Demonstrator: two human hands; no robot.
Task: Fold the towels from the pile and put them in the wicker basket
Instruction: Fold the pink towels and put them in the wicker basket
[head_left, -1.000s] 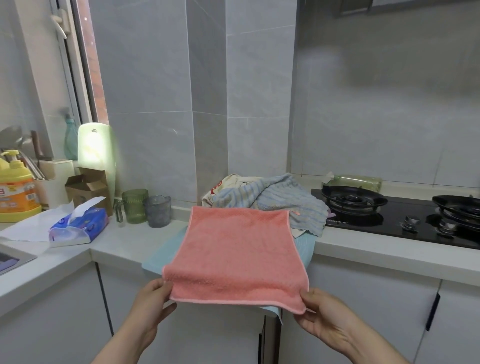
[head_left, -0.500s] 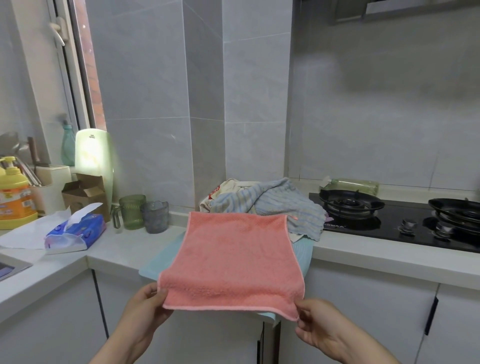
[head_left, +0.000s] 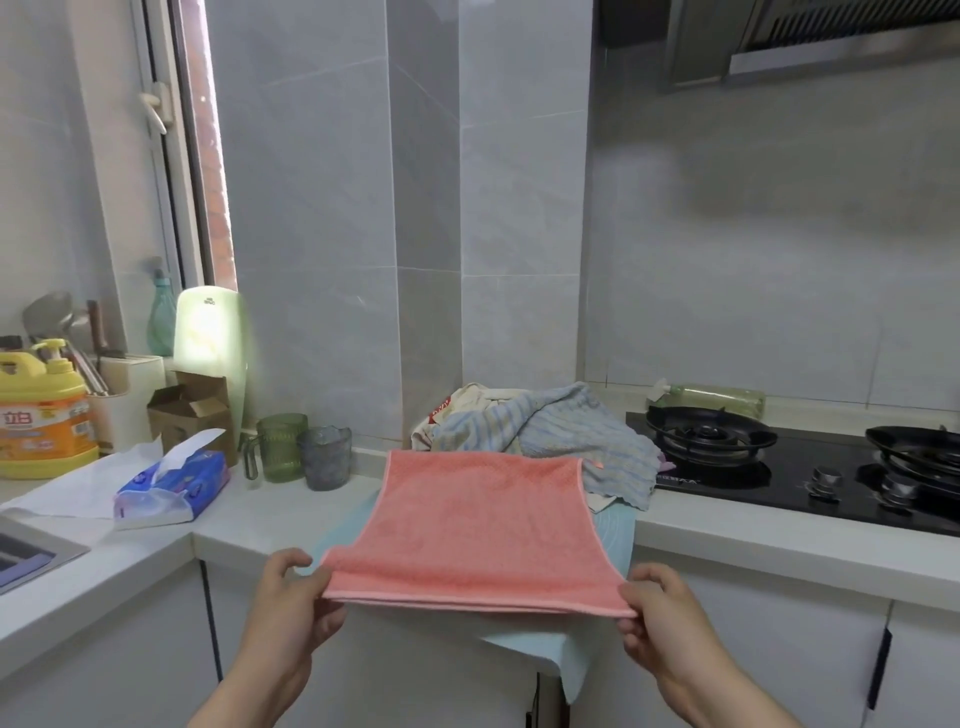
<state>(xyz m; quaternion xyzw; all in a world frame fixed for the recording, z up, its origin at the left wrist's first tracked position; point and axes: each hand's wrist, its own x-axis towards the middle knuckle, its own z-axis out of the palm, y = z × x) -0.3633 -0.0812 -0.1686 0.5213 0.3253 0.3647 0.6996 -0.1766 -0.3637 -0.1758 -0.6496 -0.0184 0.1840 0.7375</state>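
Head view: both hands were raised in front of the kitchen counter (head_left: 291, 512).
Left hand (head_left: 291, 608): its fingers pinched the near left corner of the pink towel (head_left: 478, 525).
Right hand (head_left: 660, 618): its fingers pinched the near right corner.
Pink towel: the near edge was lifted and the far part lay on a light-blue mat (head_left: 615, 538).
Light-blue mat: it overhung the counter edge.
Towel pile (head_left: 561, 436): it was heaped just behind the pink towel, beside the gas hob (head_left: 779, 480).
Tissue pack (head_left: 171, 488): it lay well to the left.

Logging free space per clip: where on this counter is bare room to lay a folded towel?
Bare counter between tissue pack and mat, before the cups; also the strip fronting the stove. Crowded: pile behind the mat, bottle and box far left.
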